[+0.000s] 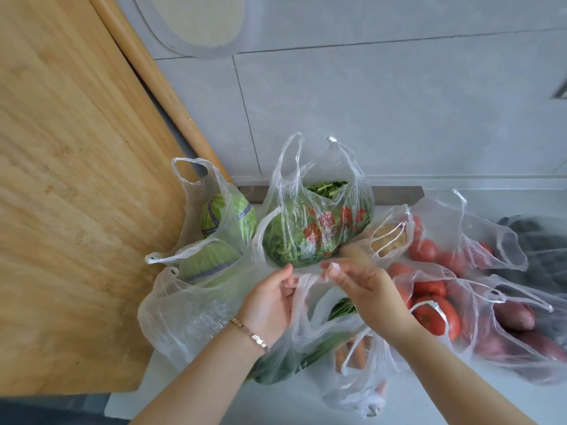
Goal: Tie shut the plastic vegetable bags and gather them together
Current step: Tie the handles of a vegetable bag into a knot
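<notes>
Several clear plastic bags of vegetables lie on a white counter [276, 403]. My left hand [270, 302] and my right hand [365, 286] each pinch a handle of the nearest bag of dark greens [294, 357], pulling the handles together above it. Behind them stands an open bag of leafy greens [313, 234] with red print. To the left a bag of cabbages [227, 219] is open. At the right lie a bag of tomatoes [432, 305], a bag of reddish roots [521, 332] and a small bag of carrots [359, 363].
A large wooden cutting board [70, 194] leans on the left against the grey tiled wall [368, 102]. A dark bag [540, 240] lies at the far right. A wooden rolling pin [153, 75] stands beside the board.
</notes>
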